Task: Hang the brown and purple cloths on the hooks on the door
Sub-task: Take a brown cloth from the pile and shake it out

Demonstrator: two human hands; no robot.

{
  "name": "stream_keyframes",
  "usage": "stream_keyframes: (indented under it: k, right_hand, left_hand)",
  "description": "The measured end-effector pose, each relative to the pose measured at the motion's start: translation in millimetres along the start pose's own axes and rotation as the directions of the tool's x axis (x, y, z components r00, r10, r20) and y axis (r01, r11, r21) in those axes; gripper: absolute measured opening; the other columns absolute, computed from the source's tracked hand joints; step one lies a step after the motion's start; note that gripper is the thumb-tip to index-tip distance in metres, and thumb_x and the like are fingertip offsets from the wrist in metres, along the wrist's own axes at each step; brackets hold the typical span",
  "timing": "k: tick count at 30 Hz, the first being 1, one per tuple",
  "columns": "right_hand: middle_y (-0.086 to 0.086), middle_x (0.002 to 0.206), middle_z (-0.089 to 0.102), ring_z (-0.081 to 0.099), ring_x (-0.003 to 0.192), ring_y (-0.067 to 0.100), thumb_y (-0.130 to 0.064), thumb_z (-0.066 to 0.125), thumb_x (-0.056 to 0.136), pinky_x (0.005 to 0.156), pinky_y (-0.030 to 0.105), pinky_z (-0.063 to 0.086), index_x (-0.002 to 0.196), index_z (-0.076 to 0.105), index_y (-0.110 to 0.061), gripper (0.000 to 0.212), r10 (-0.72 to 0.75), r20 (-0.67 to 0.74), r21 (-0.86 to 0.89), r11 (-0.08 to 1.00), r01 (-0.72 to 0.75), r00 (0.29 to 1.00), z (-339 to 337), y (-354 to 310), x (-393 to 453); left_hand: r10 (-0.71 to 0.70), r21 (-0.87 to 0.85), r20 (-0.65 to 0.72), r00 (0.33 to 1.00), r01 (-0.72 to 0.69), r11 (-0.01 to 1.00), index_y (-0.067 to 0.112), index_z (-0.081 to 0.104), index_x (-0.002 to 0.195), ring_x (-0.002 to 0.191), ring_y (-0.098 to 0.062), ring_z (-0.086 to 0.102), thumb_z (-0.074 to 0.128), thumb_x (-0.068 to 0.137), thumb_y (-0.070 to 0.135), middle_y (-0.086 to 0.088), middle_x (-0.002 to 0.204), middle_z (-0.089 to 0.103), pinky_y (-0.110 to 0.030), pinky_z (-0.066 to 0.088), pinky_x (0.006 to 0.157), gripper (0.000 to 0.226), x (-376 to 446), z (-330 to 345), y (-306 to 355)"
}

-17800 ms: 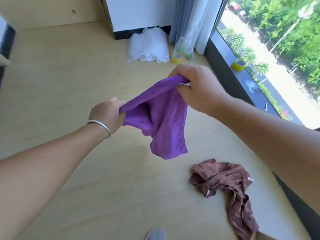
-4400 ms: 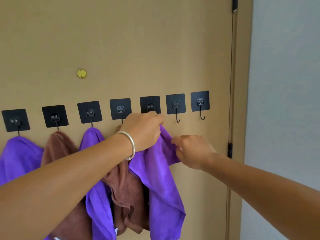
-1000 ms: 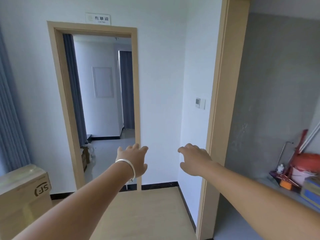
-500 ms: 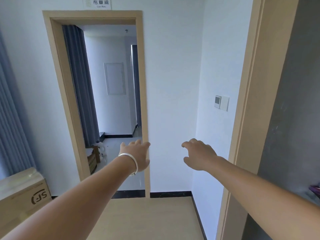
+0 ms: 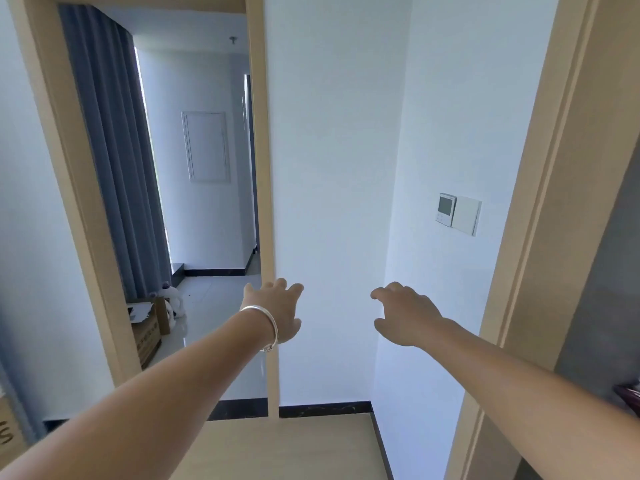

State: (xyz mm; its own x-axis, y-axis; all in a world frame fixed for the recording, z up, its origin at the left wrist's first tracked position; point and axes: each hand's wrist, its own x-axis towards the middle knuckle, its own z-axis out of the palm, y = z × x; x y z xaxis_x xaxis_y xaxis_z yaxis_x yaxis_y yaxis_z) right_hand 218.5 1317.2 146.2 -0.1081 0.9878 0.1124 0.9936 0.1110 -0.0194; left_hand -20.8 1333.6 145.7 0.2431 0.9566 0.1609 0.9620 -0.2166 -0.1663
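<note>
my left hand [image 5: 277, 313] and my right hand [image 5: 405, 315] are stretched out in front of me, fingers loose and a little spread, holding nothing. a bracelet [image 5: 265, 325] is on my left wrist. the cloths and hooks are not in view, only a doorway [image 5: 263, 202] and a white wall [image 5: 332, 168].

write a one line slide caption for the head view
Both hands, left and right, reach out empty toward a white wall beside an open doorway; no cloths or hooks in sight.
</note>
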Motion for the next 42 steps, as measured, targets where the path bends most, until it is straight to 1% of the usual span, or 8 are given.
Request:
stream_keyframes:
  k: [9, 15, 23, 26, 33, 35, 38, 42]
  right_hand:
    - [0.001, 0.139, 0.039, 0.042, 0.123, 0.022, -0.029, 0.047, 0.090, 0.095, 0.036, 0.040, 0.143, 0.034, -0.026, 0.055, -0.006, -0.034, -0.039, 0.999, 0.005, 0.999, -10.2, -17.9, 163.9]
    - [0.000, 0.139, 0.039, 0.041, 0.124, 0.022, -0.030, 0.047, 0.090, 0.094, 0.036, 0.040, 0.143, 0.034, -0.026, 0.054, -0.051, -0.016, -0.030, 0.998, 0.050, 0.999, 13.0, -44.6, 248.9]
    - [0.001, 0.136, 0.040, 0.042, 0.121, 0.023, -0.029, 0.047, 0.091, 0.093, 0.036, 0.040, 0.141, 0.036, -0.025, 0.052, -0.249, 0.006, 0.001, 0.969, 0.249, 0.969, 44.5, -125.5, 364.3]
    - [0.002, 0.127, 0.045, 0.046, 0.114, 0.025, -0.020, 0.046, 0.087, 0.089, 0.038, 0.042, 0.131, 0.044, -0.022, 0.044, -0.361, 0.012, 0.036, 0.932, 0.361, 0.932, 61.3, -178.5, 411.0]
    - [0.004, 0.126, 0.047, 0.049, 0.115, 0.026, -0.022, 0.046, 0.087, 0.087, 0.037, 0.045, 0.127, 0.048, -0.021, 0.040, -0.650, -0.012, 0.117, 0.754, 0.646, 0.760, 88.3, -314.3, 511.9]
    - [0.002, 0.127, 0.048, 0.048, 0.114, 0.026, -0.021, 0.047, 0.085, 0.086, 0.036, 0.044, 0.126, 0.049, -0.022, 0.040, -0.710, -0.021, 0.143, 0.695, 0.705, 0.704, 91.9, -352.3, 532.1]
    - [0.003, 0.135, 0.045, 0.045, 0.118, 0.027, -0.022, 0.046, 0.086, 0.097, 0.041, 0.039, 0.131, 0.046, -0.026, 0.045, -0.813, -0.012, 0.164, 0.573, 0.803, 0.582, 101.9, -408.9, 547.5]
    - [0.002, 0.139, 0.042, 0.045, 0.119, 0.027, -0.029, 0.045, 0.091, 0.092, 0.042, 0.038, 0.142, 0.036, -0.029, 0.051, -0.904, -0.011, 0.159, 0.421, 0.893, 0.428, 114.6, -476.8, 541.6]
  left_hand:
    - [-0.015, -0.045, -0.066, 0.998, 0.012, 0.999, 0.028, 0.028, 0.140, 0.122, -0.022, 0.044, 0.045, 0.089, 0.040, -0.001, 0.132, 0.042, -0.049, 0.032, 0.103, 0.055, 151.4, 17.6, -68.0]
    - [-0.042, -0.044, -0.066, 0.997, 0.040, 0.998, 0.026, 0.031, 0.137, 0.118, -0.023, 0.046, 0.046, 0.088, 0.037, -0.001, 0.129, 0.044, -0.048, 0.034, 0.099, 0.052, 210.2, 35.0, -119.7]
    - [-0.207, -0.006, 0.000, 0.978, 0.207, 0.978, 0.028, 0.032, 0.138, 0.123, -0.023, 0.044, 0.047, 0.089, 0.042, -0.002, 0.135, 0.042, -0.046, 0.033, 0.099, 0.053, 243.1, 83.1, -211.7]
    - [-0.314, 0.011, 0.051, 0.948, 0.314, 0.949, 0.028, 0.033, 0.134, 0.123, -0.026, 0.045, 0.047, 0.090, 0.040, -0.003, 0.133, 0.043, -0.049, 0.033, 0.102, 0.048, 243.8, 105.1, -257.2]
    - [-0.627, 0.090, 0.111, 0.771, 0.621, 0.779, 0.029, 0.036, 0.135, 0.116, -0.027, 0.049, 0.047, 0.088, 0.030, -0.002, 0.128, 0.049, -0.049, 0.034, 0.099, 0.048, 226.6, 123.0, -369.8]
    - [-0.703, 0.106, 0.142, 0.697, 0.695, 0.711, 0.029, 0.032, 0.140, 0.121, -0.027, 0.047, 0.048, 0.089, 0.030, -0.003, 0.132, 0.047, -0.054, 0.030, 0.104, 0.054, 215.4, 125.9, -395.0]
    - [-0.811, 0.162, 0.181, 0.556, 0.797, 0.582, 0.028, 0.026, 0.145, 0.129, -0.027, 0.042, 0.048, 0.091, 0.035, -0.003, 0.140, 0.040, -0.056, 0.026, 0.109, 0.058, 190.8, 132.9, -423.5]
    - [-0.898, 0.203, 0.170, 0.406, 0.877, 0.435, 0.030, 0.034, 0.138, 0.124, -0.027, 0.046, 0.050, 0.090, 0.036, -0.002, 0.137, 0.044, -0.052, 0.033, 0.105, 0.051, 144.1, 139.7, -447.5]
